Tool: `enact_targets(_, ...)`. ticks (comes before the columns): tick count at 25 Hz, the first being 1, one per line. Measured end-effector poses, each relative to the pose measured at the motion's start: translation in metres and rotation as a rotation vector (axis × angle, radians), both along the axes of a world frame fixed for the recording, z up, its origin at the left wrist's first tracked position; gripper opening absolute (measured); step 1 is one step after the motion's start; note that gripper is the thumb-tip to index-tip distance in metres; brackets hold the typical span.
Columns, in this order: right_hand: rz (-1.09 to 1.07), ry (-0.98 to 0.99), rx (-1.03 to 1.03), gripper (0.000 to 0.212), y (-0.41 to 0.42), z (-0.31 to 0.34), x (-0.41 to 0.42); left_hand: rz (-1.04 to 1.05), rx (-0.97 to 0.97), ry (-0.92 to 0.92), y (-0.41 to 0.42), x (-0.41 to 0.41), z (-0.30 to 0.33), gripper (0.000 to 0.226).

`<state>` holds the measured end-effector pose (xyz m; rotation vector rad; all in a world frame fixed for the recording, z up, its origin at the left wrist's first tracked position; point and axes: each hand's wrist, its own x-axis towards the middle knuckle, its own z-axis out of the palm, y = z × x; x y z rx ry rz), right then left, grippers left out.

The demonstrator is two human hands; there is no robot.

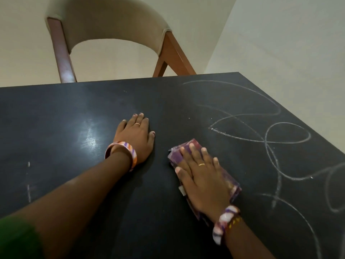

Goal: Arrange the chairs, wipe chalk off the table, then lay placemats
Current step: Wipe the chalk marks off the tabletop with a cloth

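A black table (pixel 74 113) fills the lower view. White chalk scribbles (pixel 268 135) loop across its right half, and a few faint chalk marks (pixel 29 182) remain at the left. My left hand (pixel 135 139) lies flat on the table's middle, fingers straight. My right hand (pixel 202 176) presses flat on a folded purple cloth (pixel 179 153) just left of the scribbles. A chair (pixel 115 25) with a beige backrest and brown wooden legs stands at the table's far edge.
A pale floor and a light wall (pixel 291 34) lie beyond the table. The table's far right corner (pixel 238 72) sits close to that wall. I wear a bangle on each wrist.
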<state>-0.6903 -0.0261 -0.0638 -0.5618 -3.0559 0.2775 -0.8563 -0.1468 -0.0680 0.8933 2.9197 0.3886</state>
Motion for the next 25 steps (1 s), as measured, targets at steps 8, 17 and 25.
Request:
enact_targets(8, -0.049, -0.073, -0.01, 0.055, 0.02, 0.003, -0.018, 0.004, 0.018, -0.034, -0.001, 0.0, 0.005, 0.054)
enact_targets(17, -0.232, -0.088, -0.05, 0.056, 0.057, 0.007, -0.053, 0.015, 0.023, -0.004, 0.001, 0.0, 0.002, 0.053)
enact_targets(25, 0.055, -0.068, 0.008, 0.059, 0.004, 0.0, 0.044, 0.01, 0.02, -0.002, 0.002, 0.0, 0.003, 0.053)
